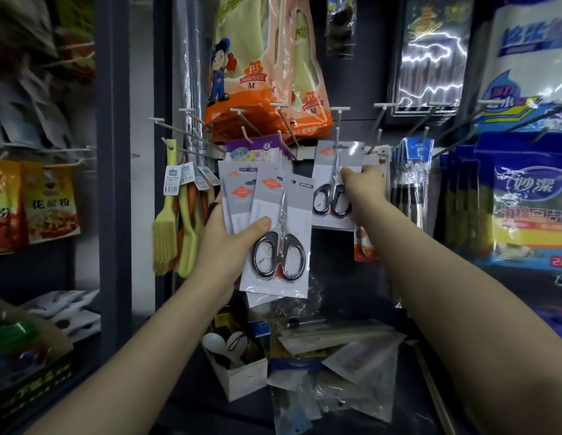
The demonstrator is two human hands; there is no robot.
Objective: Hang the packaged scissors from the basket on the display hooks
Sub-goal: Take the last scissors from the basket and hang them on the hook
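My left hand [231, 238] grips a fanned stack of grey carded scissors packs [278, 233], black-handled scissors facing me, held in front of the display wall. My right hand [364, 191] holds another scissors pack [331, 180] by its right edge, thumb on the front. That pack's top hole sits at a white display hook [337, 133]; whether it is fully on the hook is unclear. The basket is not in view.
White peg hooks [282, 120] jut out along the wall, some bare. Orange glove packs [264, 73] hang above, yellow brushes [166, 221] at left, blue cloth packs [524, 208] at right. A cluttered shelf with a small white box [242, 375] lies below.
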